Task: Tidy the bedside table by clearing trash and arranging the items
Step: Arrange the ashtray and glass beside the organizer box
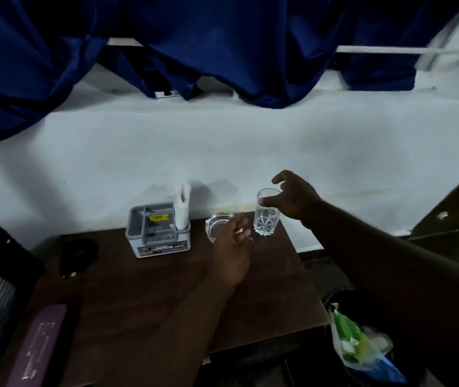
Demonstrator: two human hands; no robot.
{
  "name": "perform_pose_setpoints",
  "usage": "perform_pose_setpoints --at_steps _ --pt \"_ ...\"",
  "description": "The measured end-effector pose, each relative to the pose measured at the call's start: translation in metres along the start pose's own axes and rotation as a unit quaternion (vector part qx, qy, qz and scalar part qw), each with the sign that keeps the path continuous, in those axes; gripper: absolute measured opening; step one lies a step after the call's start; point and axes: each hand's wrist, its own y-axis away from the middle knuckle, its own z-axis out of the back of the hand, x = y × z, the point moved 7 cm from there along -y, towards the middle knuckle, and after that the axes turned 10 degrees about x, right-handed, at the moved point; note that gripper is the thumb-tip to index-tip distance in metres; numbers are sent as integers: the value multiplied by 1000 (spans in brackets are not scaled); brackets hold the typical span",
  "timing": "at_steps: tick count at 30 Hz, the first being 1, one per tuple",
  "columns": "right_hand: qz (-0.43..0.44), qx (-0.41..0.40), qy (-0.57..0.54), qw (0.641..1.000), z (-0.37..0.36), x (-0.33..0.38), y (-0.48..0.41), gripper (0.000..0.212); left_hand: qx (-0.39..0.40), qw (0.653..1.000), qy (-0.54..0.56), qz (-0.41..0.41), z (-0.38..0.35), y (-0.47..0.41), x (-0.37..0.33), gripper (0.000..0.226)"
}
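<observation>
Head view, dim light. Glass (264,219) upright at the back right of the table (153,289), close to the wall (222,149), just right of the ashtray (215,222). Whether its base sits on the wood or is just clear of it: cannot tell. Right hand (292,199) has the glass by the top, thumb on the near wall below the rim and fingers curved over the far side, with one finger lifted free. It is a light pinch, not a full wrap. Left hand (231,247) lies between ashtray and glass with its fingers loosely curled and overlapping the ashtray's near right edge. Nothing is plainly held; contact with the ashtray not resolvable. Caddy (157,233) with a tissue (183,208) stands left of the ashtray. A dark object (79,254) and a purple case (38,344) lie further left. A bag (362,344) of rubbish sits off the table's right side. Judgement: the step in hand is placing the glass in line with ashtray and caddy along the back. To do it well, keep the glass vertical, settle the base flat before the fingers open, and leave a gap to the ashtray so glass does not knock glass. The left hand is close to both pieces, so draw it straight back. A rim pinch gives little control if the glass tips, and a lower hold would be steadier.
</observation>
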Motion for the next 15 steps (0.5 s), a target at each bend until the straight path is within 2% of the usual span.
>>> perform_pose_setpoints --at_steps 3,7,11,15 --pt "6 -22 -47 999 -8 -28 -1 80 9 997 -70 5 -4 -22 2 62" --pt "18 -37 -105 994 -20 -50 -4 96 13 994 -110 23 -11 -42 6 65" --pt "20 -8 -152 988 -36 -64 -14 99 11 989 -143 27 -18 -55 8 70" --pt "33 -6 -162 986 -40 -74 -20 91 17 988 -153 24 -22 -64 11 70"
